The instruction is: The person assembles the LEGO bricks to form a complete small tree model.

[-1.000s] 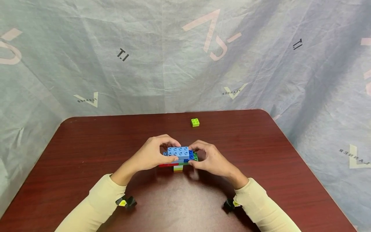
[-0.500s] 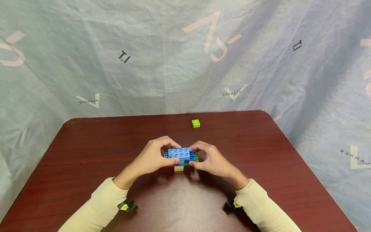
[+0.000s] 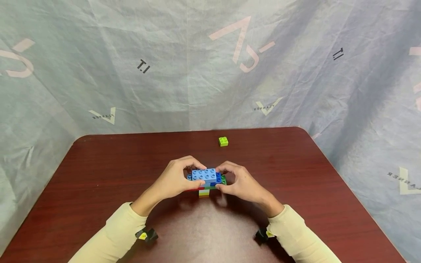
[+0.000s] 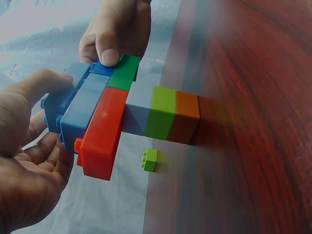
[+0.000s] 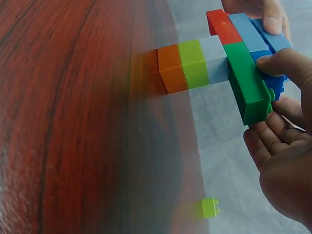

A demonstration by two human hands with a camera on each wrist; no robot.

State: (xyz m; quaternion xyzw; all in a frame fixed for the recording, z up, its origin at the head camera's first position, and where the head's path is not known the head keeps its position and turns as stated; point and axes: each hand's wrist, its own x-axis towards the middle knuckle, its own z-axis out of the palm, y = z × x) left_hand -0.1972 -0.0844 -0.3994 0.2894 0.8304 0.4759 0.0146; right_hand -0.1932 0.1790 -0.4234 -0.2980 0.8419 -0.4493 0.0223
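Observation:
A toy brick build stands on the table between both hands. Its narrow column has an orange brick (image 4: 184,117), a lime brick (image 4: 162,112) and a pale grey brick (image 4: 138,108). Above these lie a red brick (image 4: 103,131) and a green brick (image 5: 247,83) end to end, then a light blue brick (image 4: 84,105) beside a dark blue brick (image 5: 273,80). My left hand (image 3: 175,178) pinches the topmost light blue brick (image 3: 204,175) between thumb and fingers; a thin dark line shows beneath it. My right hand (image 3: 241,184) pinches the dark blue brick, thumb on its near side.
A loose lime brick (image 3: 223,141) lies near the far edge of the dark red table (image 3: 131,157). Behind the table hangs a grey printed cloth (image 3: 164,91). Black wrist devices (image 3: 148,235) sit under both sleeves.
The hands keep their hold on the same bricks. The whole scene has shifted slightly down and right in the head view.

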